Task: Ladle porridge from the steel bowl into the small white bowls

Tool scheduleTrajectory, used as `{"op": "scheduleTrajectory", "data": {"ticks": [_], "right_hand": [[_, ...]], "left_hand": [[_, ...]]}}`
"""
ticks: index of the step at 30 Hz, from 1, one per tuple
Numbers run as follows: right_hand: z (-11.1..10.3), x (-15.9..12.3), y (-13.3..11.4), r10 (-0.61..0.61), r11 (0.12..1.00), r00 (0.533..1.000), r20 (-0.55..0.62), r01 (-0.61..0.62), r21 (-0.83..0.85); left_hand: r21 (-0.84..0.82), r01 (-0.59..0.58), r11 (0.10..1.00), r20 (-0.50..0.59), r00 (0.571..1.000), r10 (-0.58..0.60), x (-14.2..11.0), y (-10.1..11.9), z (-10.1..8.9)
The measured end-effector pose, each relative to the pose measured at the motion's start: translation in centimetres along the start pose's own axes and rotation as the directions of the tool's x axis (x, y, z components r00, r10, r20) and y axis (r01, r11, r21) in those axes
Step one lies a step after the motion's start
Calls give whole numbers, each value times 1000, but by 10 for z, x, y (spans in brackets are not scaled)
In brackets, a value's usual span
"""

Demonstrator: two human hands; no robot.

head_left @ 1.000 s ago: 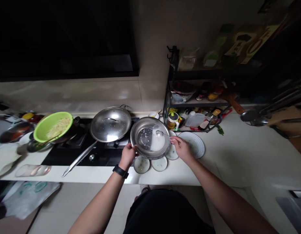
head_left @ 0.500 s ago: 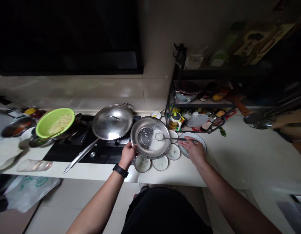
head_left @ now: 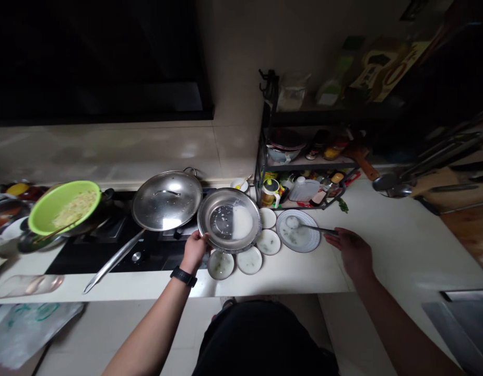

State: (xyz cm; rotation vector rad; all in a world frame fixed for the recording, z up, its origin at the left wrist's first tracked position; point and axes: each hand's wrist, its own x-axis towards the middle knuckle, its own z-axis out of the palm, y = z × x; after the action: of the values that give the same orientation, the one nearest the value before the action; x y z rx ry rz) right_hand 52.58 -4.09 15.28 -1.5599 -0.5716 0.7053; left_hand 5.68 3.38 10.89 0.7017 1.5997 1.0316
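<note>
My left hand (head_left: 195, 251) grips the near-left rim of a steel basin (head_left: 208, 236), which is tilted so that white liquid (head_left: 242, 222) pools at its right side. In my right hand (head_left: 353, 250) is the handle of a metal ladle (head_left: 318, 228). The ladle's bowl is over a patterned plate (head_left: 316, 241) that holds pale liquid with dark green bits. Between basin and counter edge stand several small dishes, among them a near-left dish (head_left: 221, 265), a middle dish (head_left: 249, 260) and a right dish (head_left: 268, 242), with similar liquid.
A lidded pan (head_left: 167, 201) sits on the black stove (head_left: 119, 245), its long handle reaching towards me. Left of it is a green colander (head_left: 65, 209) with pale shreds. A spice rack (head_left: 309, 167) stands behind the plate, and a glass (head_left: 30, 286) lies near the counter edge.
My right hand has moved to the right, carrying the ladle out of the basin and over to the patterned plate. My left hand still holds the basin's rim. The view has shifted slightly.
</note>
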Motion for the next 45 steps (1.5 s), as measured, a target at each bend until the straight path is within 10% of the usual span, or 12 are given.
{"op": "scheduleTrajectory", "data": {"ticks": [5, 10, 20, 24, 31, 36, 45], "right_hand": [[-21, -1, 11, -187, 874, 969, 161, 239, -424], [-15, -16, 7, -389, 542, 712, 585, 690, -480], [114, -47, -7, -514, 586, 501, 696, 798, -141], [143, -40, 9, -445, 711, 568, 692, 694, -112], [145, -39, 29, -1, 997, 889, 459, 36, -67], [139, -41, 19, 169, 981, 914, 368, -191, 24], [110, -40, -10, 145, 969, 949, 279, -193, 152]], "left_hand": [[-22, 21, 1000, -14, 1000, -22, -1, 3, 2], [-10, 1, 1000, 0, 1000, -1, -2, 1, 2], [43, -37, 998, 38, 999, 35, -13, 7, -1], [31, -48, 998, 71, 996, 45, -18, 9, -2], [49, -47, 998, 76, 996, 43, -23, 13, -1], [43, -41, 998, 71, 997, 38, -23, 11, -4], [36, -26, 999, 54, 998, 24, -14, 5, -4]]}}
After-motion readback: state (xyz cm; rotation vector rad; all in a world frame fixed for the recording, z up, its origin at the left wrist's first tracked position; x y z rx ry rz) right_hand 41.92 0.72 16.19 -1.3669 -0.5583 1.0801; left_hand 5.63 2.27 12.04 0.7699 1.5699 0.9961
